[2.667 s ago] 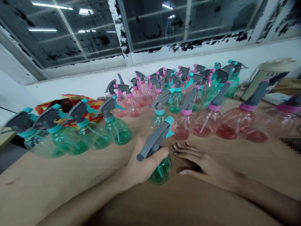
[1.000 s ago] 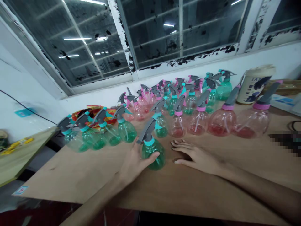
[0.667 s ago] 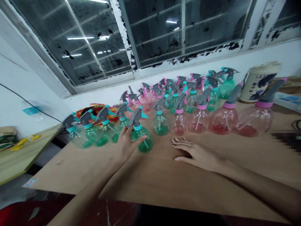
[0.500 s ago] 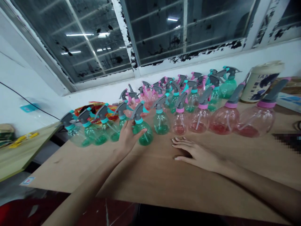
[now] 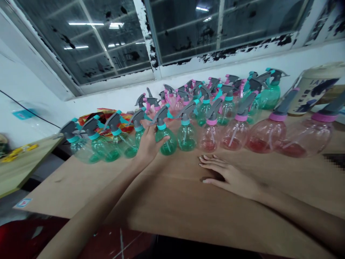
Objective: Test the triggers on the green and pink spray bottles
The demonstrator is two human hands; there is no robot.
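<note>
My left hand (image 5: 147, 143) is at a green spray bottle (image 5: 169, 146), its thumb across the front and its fingers along the left side, partly hidden behind. This bottle has a turquoise collar and a grey trigger head, with a little green liquid low inside. It stands upright in the front row, close beside another green spray bottle (image 5: 187, 140). My right hand (image 5: 234, 176) lies palm down on the table with its fingers stretched out, holding nothing. Just behind its fingertips stands a pink spray bottle (image 5: 208, 141).
Several green bottles (image 5: 110, 150) continue the row leftwards, several pink ones (image 5: 265, 138) rightwards. More spray bottles crowd behind, below the window (image 5: 185, 32). A beige canister (image 5: 312, 91) stands back right. Red-and-yellow packaging (image 5: 104, 117) lies back left. The brown tabletop (image 5: 172, 198) stretches in front.
My left hand has pushed its green bottle back, more into line with the front row. My right hand stays flat on the table. The camera view has shifted slightly.
</note>
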